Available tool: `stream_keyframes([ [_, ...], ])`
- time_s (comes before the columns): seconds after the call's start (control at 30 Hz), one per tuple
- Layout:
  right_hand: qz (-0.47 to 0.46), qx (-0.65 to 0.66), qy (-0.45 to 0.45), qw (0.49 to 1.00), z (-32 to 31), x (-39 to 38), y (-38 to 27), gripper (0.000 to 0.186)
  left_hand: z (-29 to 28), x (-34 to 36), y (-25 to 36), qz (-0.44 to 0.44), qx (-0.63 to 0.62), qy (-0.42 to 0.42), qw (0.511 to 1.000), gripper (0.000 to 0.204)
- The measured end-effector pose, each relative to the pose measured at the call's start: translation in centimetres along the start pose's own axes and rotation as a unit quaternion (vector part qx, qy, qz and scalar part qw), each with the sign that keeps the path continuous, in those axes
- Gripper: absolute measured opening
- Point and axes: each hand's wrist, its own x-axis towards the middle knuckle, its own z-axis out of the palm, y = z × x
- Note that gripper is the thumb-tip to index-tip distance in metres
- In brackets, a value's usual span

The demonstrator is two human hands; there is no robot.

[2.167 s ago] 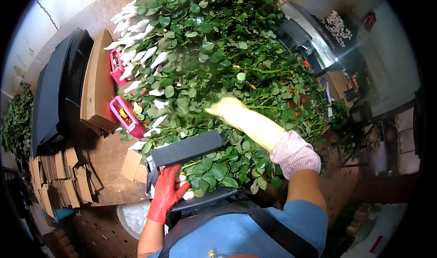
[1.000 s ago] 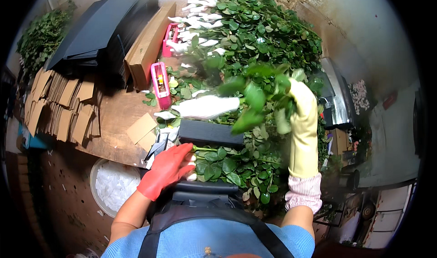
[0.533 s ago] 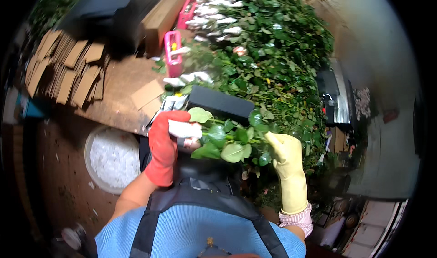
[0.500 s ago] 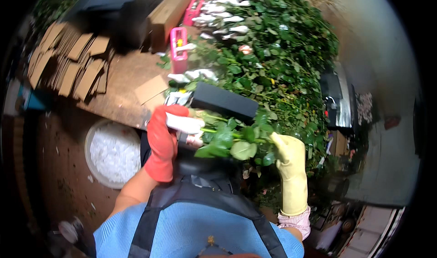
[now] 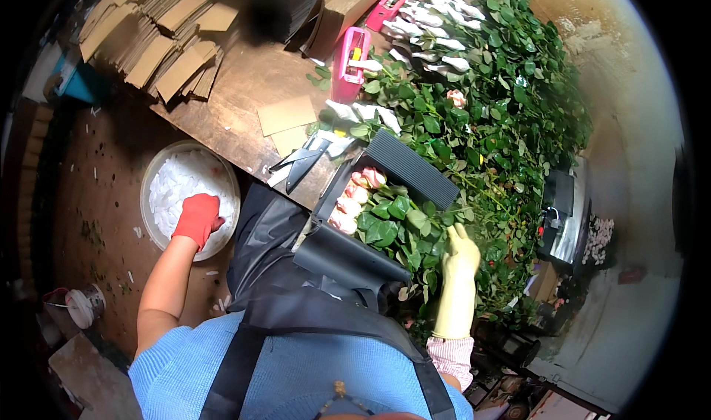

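My left hand (image 5: 198,220), in a red glove, reaches into a round pale bucket (image 5: 150,170) of white sleeves (image 5: 172,190) at the left; its fingers are curled, their contents hidden. My right hand (image 5: 461,251), in a yellow glove, touches leafy rose stems (image 5: 415,235), fingers slightly apart. Those stems lead to pink rose heads (image 5: 342,220) in a dark trough (image 5: 348,261) before me, which has a ribbed dark flap (image 5: 411,167) along its far side. Dark bladed objects (image 5: 300,170) lie at the trough's left.
The wooden table (image 5: 229,124) carries stacked cardboard pieces (image 5: 170,64), two loose cards (image 5: 285,112), pink plastic holders (image 5: 348,64) and a heap of foliage (image 5: 503,101) with white-wrapped heads (image 5: 437,20). A metal machine (image 5: 563,212) stands at the right, a blue container (image 5: 78,79) at left.
My left hand has left the white-wrapped rose at the trough and dropped into the bucket. Bare pink heads now show in the trough. My right hand stays at the stems. The view has turned.
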Motion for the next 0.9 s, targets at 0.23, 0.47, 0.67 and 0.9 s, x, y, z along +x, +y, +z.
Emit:
stream_keyframes([
  [0.23, -0.057, -0.106, 0.042, 0.992, -12.7, -2.1, -3.1, 0.064, -6.3, -1.1, 8.6, 0.251, -0.453, 0.176, 0.837, 0.029],
  [0.47, -0.244, 0.204, -0.097, 0.943, -14.1, 0.0, -15.4, 0.026, -7.6, 4.3, 15.6, 0.367, -0.487, 0.209, 0.765, 0.030],
  [0.67, -0.217, 0.156, -0.281, 0.922, -12.4, 3.0, -18.0, 0.025, -7.6, 5.5, 16.7, 0.335, -0.534, 0.068, 0.773, 0.044],
  [0.9, -0.247, 0.219, -0.175, 0.928, -12.9, 2.2, -16.9, 0.024, -7.5, 6.3, 18.5, 0.411, -0.407, 0.052, 0.814, 0.148],
])
